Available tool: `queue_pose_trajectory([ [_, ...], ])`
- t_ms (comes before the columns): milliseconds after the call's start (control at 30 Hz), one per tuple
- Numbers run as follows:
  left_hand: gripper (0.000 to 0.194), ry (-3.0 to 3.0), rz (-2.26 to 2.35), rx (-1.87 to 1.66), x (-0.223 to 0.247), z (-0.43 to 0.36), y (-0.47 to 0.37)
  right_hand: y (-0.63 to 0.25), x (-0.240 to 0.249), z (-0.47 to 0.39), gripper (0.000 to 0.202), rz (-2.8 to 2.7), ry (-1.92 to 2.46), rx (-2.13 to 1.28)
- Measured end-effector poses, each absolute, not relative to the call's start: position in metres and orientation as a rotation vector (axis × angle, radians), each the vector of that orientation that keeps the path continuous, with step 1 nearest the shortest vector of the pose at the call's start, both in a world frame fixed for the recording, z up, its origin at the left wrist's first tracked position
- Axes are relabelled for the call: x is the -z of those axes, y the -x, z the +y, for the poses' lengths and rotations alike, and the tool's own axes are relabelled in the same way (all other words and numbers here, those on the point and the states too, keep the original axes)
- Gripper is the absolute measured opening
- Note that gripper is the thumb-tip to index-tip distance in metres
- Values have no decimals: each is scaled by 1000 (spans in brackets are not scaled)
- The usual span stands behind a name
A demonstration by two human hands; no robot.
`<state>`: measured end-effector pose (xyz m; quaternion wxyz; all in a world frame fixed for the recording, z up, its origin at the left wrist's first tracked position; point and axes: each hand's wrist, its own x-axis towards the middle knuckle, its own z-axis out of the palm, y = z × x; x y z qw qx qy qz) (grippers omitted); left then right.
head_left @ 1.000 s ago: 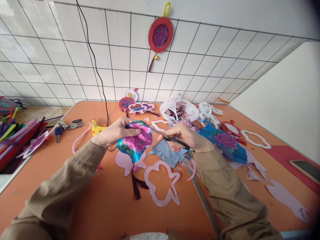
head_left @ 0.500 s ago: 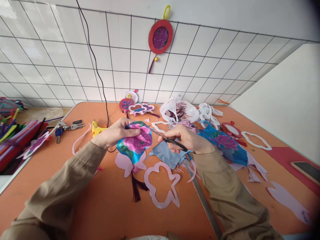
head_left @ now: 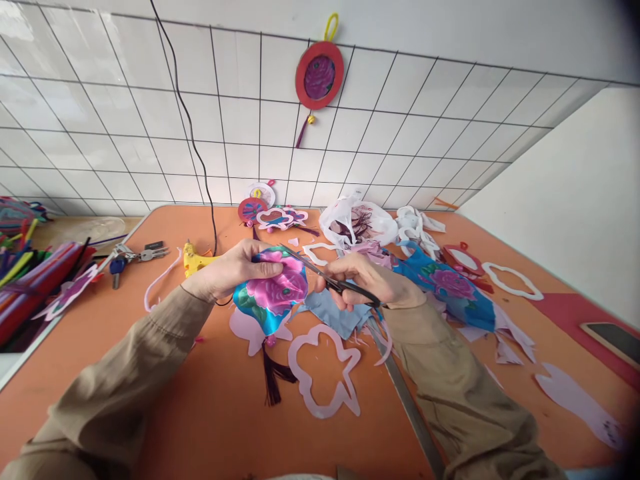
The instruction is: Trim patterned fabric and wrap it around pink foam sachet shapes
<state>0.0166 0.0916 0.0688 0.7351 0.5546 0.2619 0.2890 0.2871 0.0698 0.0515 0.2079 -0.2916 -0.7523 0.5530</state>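
Observation:
My left hand point(head_left: 240, 269) pinches a piece of shiny floral fabric point(head_left: 277, 290), blue and green with a large pink flower, its thumb on the front. In my right hand point(head_left: 367, 277) is a pair of dark-handled scissors point(head_left: 345, 285), whose blades lie along the fabric's upper right edge. Below the fabric, a pale pink paper shape point(head_left: 247, 330) and a dark tassel point(head_left: 273, 380) with a pink bead are partly covered. A pink wavy paper frame point(head_left: 295, 360) lies nearer to me. Light blue cloth point(head_left: 333, 313) sits under the scissors.
A yellow glue gun point(head_left: 195, 260) and keys point(head_left: 120, 263) lie left. At the back are a white plastic bag point(head_left: 380, 223) and finished ornaments point(head_left: 253, 210). More floral fabric point(head_left: 450, 287) is at right. A metal ruler point(head_left: 410, 407) runs toward me. A round red ornament point(head_left: 300, 80) hangs on the tiled wall.
The scissors have tilted and their blades have moved up and left along the fabric's top edge. The fabric has shifted slightly and hangs a little lower.

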Motion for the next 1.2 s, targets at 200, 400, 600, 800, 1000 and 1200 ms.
queue_pose_trajectory([
  [200, 21, -1262, 600, -588, -69, 91, -16, -287, -53, 70, 54, -2130, 761, -1541],
  [400, 17, -1304, 615, -528, -69, 89, -16, -281, -55, 66, 54, -2124, 815, -1507],
  [600, 23, -1402, 652, -468, -67, 93, -14, -279, -56, 66, 59, -2136, 839, -1526],
  [800, 20, -1422, 633, -448, -64, 95, -13, -280, -53, 65, 60, -2100, 899, -1559],
  [1000, 23, -1429, 611, -442, -64, 95, -14, -279, -50, 67, 58, -2096, 884, -1557],
  [1200, 19, -1412, 594, -443, -62, 95, -15, -275, -50, 67, 48, -2044, 1013, -1557],
])
